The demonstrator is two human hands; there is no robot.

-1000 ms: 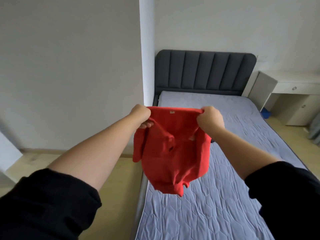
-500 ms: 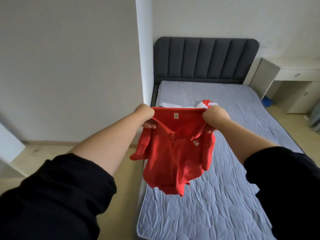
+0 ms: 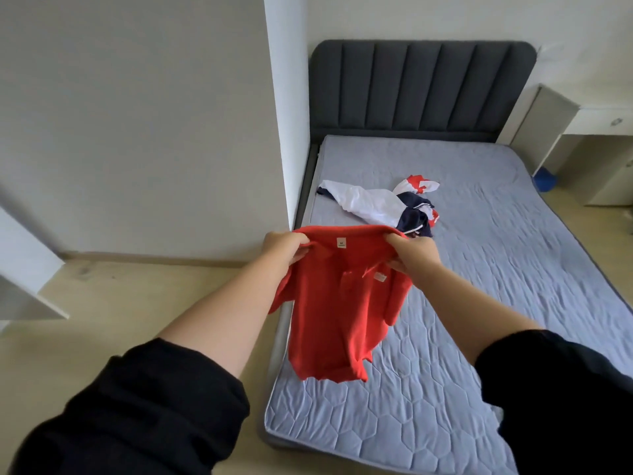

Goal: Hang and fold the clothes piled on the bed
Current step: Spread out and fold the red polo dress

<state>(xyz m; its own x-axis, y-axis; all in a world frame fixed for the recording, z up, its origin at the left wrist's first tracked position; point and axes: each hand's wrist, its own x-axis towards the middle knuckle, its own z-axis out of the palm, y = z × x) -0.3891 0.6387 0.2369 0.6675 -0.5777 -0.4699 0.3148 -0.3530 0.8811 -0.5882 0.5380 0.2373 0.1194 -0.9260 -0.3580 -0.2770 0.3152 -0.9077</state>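
Soft even daylight, sharp centre, edges bowed.

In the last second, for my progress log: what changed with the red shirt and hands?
The red shirt hangs lower and straighter over the bed; the white, navy and red clothes behind it came into view. Unchanged: the left hand and right hand grip its top edge.
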